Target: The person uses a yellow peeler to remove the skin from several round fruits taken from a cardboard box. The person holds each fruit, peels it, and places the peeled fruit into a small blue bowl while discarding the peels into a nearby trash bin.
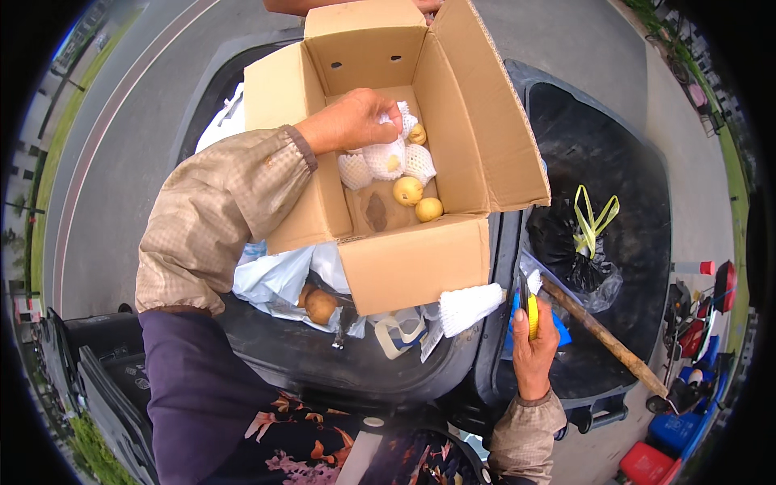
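Observation:
My left hand (356,121) reaches into an open cardboard box (412,263), its fingers closed at a white foam fruit net (385,158). Yellow fruit shows through this net. More foam nets (419,164) lie around it in the box. Two bare round yellow fruits (408,191) rest on the box bottom, by a dark stain. Lower right, my right hand (533,346) is wrapped round a yellow-and-black tool (532,314) with a slim dark part pointing up; its exact kind is unclear. Left of that tool, a loose white foam net (470,309) lies by the box's near flap.
The box stands over a black wheeled bin (323,360) holding a pale plastic bag (279,279) and brown round fruits (320,306). A second bin (638,218) on the right holds a black bag (578,271) and a wooden stick (602,335). Another person's arm (291,6) shows behind the box.

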The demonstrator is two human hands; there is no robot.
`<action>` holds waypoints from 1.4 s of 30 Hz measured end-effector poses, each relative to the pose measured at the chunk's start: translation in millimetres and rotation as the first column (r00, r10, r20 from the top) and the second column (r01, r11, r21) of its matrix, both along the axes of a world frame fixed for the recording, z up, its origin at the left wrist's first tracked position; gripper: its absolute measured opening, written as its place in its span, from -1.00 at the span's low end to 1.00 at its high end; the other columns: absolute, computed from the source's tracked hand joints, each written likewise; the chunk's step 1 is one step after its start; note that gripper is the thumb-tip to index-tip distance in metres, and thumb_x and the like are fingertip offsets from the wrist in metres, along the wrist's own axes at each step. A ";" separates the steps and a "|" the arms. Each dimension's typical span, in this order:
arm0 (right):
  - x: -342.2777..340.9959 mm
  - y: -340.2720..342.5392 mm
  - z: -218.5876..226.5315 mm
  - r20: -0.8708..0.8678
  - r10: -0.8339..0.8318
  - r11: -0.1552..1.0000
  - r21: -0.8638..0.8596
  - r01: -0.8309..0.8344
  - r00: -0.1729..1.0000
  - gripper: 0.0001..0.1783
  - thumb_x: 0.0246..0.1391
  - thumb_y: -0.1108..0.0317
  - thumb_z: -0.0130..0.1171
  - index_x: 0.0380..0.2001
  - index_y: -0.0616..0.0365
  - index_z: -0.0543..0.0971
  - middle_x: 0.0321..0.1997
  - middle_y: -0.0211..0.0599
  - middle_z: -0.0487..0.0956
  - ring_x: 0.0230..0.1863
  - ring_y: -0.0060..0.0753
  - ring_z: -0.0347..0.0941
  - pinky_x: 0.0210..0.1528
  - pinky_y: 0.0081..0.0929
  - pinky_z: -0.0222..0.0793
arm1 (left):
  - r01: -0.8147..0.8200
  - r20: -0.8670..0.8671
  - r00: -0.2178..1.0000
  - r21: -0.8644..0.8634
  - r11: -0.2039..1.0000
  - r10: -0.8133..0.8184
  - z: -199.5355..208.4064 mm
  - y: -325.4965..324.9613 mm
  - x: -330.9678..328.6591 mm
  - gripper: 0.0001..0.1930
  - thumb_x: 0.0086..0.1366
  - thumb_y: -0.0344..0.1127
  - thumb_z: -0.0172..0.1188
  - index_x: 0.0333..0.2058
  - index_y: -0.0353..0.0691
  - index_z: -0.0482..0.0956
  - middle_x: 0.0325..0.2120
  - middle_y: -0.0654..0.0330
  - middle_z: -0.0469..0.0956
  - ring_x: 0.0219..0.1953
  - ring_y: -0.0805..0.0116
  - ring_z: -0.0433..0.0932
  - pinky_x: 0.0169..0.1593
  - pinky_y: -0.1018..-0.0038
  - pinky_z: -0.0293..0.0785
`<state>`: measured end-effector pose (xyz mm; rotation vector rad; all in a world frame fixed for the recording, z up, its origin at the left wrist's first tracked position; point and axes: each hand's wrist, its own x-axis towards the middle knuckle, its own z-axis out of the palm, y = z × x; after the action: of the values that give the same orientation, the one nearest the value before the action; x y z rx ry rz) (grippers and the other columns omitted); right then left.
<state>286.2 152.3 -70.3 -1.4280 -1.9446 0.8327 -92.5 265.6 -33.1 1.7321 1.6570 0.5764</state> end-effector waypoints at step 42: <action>-4.6 3.7 9.2 -0.103 0.103 0.978 0.194 -0.082 0.989 -0.76 0.11 0.36 0.09 -0.18 0.25 0.45 -0.49 -0.18 0.46 -0.50 -0.39 0.37 -0.40 -0.52 0.30 | -0.238 0.286 0.936 0.084 0.968 0.205 -36.5 28.4 -34.9 -0.91 -0.09 -0.49 0.17 -0.51 -0.25 0.54 -0.68 0.40 0.42 -0.68 0.66 0.29 -0.61 0.67 0.24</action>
<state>281.6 155.9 -61.1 -1.1633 -1.9593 0.7305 -127.4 294.0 -69.6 1.4719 1.6533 0.9932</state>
